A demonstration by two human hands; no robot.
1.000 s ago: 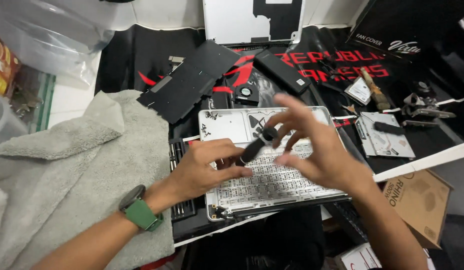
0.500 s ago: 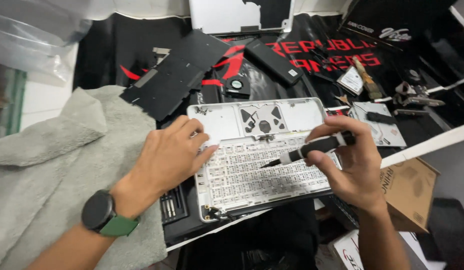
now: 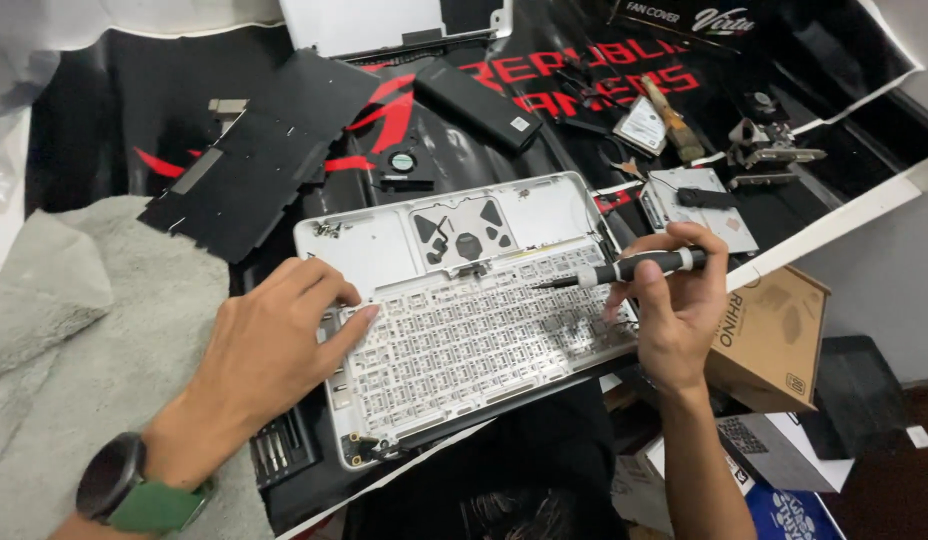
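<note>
1. The left hand [image 3: 274, 345] lies flat, palm down, on the left edge of a silver laptop top case [image 3: 464, 320]; its fingers are spread and grip nothing.
2. That case lies underside up in the middle of the desk, the back of the keyboard and the trackpad plate exposed.
3. The right hand [image 3: 679, 300] has closed its fingers round a black precision screwdriver [image 3: 624, 270], held nearly level, its tip pointing left over the keyboard's upper right area.
4. A black watch with a green strap [image 3: 129, 490] sits on the left wrist, above a grey towel [image 3: 94, 330].
5. A black flat panel [image 3: 259, 150] lies up-left of the case, on a black mat with red lettering [image 3: 584, 80].
6. A long black battery-like block [image 3: 479, 105] with a small white label rests above the case, with a small round fan [image 3: 402, 162] near it.
7. A brown cardboard box [image 3: 774, 335] with dark print stands just right of the right hand.
8. A blue-and-white package [image 3: 784, 510] sits at the lower right corner, below the box.
9. A small silver plate [image 3: 699, 205] lies up-right of the case.
</note>
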